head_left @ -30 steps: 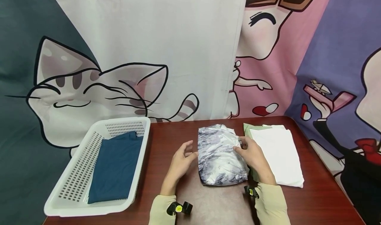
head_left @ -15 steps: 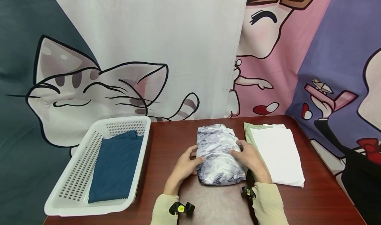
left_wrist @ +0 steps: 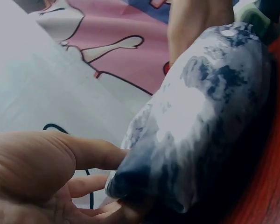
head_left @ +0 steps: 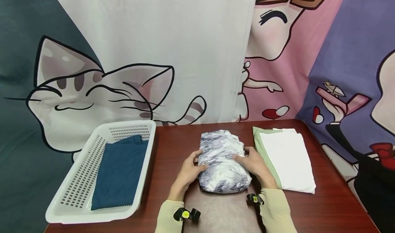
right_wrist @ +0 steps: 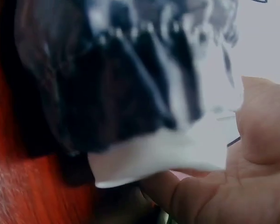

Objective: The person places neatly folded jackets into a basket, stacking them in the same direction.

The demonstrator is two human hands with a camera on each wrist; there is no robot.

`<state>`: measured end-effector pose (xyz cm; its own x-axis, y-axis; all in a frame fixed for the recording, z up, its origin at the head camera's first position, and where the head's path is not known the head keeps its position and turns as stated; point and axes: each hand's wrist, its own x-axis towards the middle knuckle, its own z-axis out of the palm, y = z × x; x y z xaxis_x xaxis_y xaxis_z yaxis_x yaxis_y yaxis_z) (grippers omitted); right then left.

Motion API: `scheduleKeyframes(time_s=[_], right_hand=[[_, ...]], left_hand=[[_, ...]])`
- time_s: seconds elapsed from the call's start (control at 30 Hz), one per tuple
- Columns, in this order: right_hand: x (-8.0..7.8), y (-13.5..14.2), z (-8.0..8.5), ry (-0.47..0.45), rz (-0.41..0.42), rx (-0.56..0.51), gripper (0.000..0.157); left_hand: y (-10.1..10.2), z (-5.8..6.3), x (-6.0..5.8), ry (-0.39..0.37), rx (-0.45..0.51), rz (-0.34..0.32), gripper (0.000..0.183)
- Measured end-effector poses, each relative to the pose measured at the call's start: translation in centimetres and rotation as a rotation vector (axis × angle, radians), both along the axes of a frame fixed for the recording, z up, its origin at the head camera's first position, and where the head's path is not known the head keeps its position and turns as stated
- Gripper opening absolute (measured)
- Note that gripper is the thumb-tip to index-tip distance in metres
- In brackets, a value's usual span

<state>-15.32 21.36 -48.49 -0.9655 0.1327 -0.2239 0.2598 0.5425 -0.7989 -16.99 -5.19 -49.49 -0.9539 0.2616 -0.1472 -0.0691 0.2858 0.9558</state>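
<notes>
although wrinkly, plump grey-white fabric bundle (head_left: 223, 164) between fingers (left_wrist: 98, 154)

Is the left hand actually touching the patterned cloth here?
Touching. The left wrist view shows the left hand with its thumb tip against one end of the patterned cloth, no gap between them.

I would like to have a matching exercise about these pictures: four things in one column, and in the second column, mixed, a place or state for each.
Column 1
1. Blue cloth
2. Patterned cloth
3. White cloth
4. Basket

Column 2
A. lies partly over the green cloth
B. has many small holes in its walls
C. held between the left hand and the right hand
D. lies inside the basket

Pairs: 1-D, 2-C, 3-A, 4-B
</notes>
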Motion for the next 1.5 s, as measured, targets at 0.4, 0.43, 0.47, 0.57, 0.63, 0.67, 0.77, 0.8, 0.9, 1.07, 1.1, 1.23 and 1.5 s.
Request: scheduleKeyframes(time_s=[0.4, 0.43, 0.47, 0.57, 0.63, 0.67, 0.77, 0.8, 0.9, 1.07, 1.1, 1.23, 1.5], right_hand=[[0.5, 0.5, 1.4, -0.089, 0.116, -0.146, 0.105], [0.5, 0.5, 1.3, -0.09, 0.112, -0.177, 0.105], [0.4, 0.5, 1.2, -0.09, 0.103, -0.201, 0.104], [0.2, 0.4, 0.7, -0.076, 0.075, -0.262, 0.1], [0.2, 0.3, 0.4, -0.064, 0.062, -0.282, 0.097], [0.2, 0.3, 0.2, -0.061, 0.059, -0.29, 0.095], [0.2, 0.3, 0.0, -0.062, 0.061, -0.265, 0.089], [0.1, 0.4, 0.0, -0.059, 0.07, -0.25, 0.088], [0.2, 0.8, 0.2, -0.036, 0.094, -0.206, 0.088], [0.4, 1.6, 0.8, -0.035, 0.083, -0.246, 0.092], [0.5, 1.7, 0.8, -0.05, 0.078, -0.274, 0.093], [0.6, 1.7, 0.3, -0.131, 0.091, -0.397, 0.097], [-0.1, 0.9, -0.7, -0.046, 0.11, -0.526, 0.085]], left_hand=[[-0.4, 0.2, 0.3, -0.068, 0.099, 0.022, 0.075], [-0.4, 0.2, 0.3, -0.075, 0.107, 0.028, 0.075], [-0.4, 0.1, 0.3, -0.081, 0.112, 0.036, 0.075], [-0.5, -0.2, 0.2, -0.106, 0.151, 0.067, 0.074], [-0.5, -0.4, 0.2, -0.123, 0.183, 0.088, 0.073], [-0.5, -0.5, 0.2, -0.131, 0.209, 0.097, 0.072], [-0.3, -0.9, 0.0, -0.177, 0.321, 0.135, 0.069], [-0.3, -0.9, 0.0, -0.196, 0.362, 0.145, 0.068], [0.1, -1.0, -0.3, -0.247, 0.485, 0.18, 0.067], [0.5, -0.6, -0.5, -0.283, 0.646, 0.223, 0.067], [0.5, -0.5, -0.6, -0.287, 0.672, 0.231, 0.066], [0.6, -0.5, -0.6, -0.305, 0.758, 0.264, 0.065], [0.2, -0.4, -0.5, -0.252, 0.6, 0.259, 0.059]])
